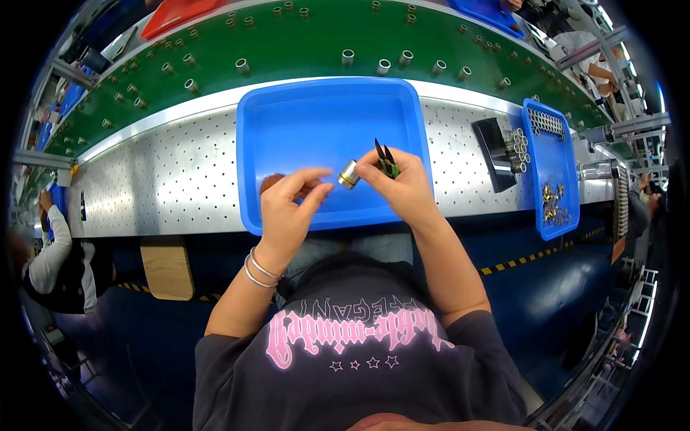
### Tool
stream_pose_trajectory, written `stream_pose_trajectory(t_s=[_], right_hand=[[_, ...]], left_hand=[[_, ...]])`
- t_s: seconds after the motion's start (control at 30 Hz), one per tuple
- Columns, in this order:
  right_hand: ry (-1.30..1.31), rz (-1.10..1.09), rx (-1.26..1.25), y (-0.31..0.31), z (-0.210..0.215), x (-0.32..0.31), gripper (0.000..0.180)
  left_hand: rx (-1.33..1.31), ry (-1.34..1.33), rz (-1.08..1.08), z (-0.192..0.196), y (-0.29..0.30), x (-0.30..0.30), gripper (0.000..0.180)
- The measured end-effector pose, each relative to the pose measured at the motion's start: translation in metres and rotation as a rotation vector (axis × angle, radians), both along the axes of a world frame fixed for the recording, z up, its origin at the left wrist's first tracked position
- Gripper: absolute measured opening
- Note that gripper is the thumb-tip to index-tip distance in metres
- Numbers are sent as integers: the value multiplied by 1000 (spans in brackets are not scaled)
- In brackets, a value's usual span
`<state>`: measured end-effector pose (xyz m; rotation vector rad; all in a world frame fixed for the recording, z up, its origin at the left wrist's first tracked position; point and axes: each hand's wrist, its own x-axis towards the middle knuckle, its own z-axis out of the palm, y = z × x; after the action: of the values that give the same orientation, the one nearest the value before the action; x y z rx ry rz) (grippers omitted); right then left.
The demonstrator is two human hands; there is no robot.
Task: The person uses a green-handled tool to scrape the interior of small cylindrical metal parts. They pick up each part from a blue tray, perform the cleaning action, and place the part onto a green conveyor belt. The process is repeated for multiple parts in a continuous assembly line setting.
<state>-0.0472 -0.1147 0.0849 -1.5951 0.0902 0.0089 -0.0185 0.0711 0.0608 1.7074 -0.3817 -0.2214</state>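
Observation:
Over the blue tray (327, 86), my right hand (410, 188) pinches a short silver metal cylinder (348, 174) with a brassy band at its lower end. The same hand also holds small snips (387, 159) with green handles, their dark pointed blades upward and apart. My left hand (289, 205) is just left of the cylinder, not touching it. Its thumb and fingers are apart, slightly blurred, with nothing visible between them. A reddish-brown round thing (271, 182) shows partly behind the left hand; its kind is unclear.
The tray sits on a perforated metal bench (172, 161). Beyond runs a green conveyor belt (302, 43) bearing several metal cylinders. At right are a black holder (494, 154), stacked rings (519, 151) and a blue tray (540, 223) with rings and brass pieces. A wooden stool (167, 267) stands left.

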Motion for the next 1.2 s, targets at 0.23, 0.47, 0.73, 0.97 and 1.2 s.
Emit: stream_pose_trajectory(t_s=[0.23, 0.47, 0.73, 0.97, 1.2], right_hand=[[-60, -57, -65, 3, -3, 2, 12], [-98, -49, -97, 4, -6, 0, 12], [-126, -78, -128, 3, -10, -1, 14], [-110, -34, -79, 4, -6, -9, 15], [-56, -129, -21, -15, -3, -4, 15]], left_hand=[[86, -298, -9, 8, -9, -14, 6], [191, -416, -300, -5, -24, -23, 4], [-80, -284, 32, -3, -20, -8, 23], [-304, 141, -101, -5, -21, -11, 38], [-461, 384, -183, 2, -16, -11, 39]])
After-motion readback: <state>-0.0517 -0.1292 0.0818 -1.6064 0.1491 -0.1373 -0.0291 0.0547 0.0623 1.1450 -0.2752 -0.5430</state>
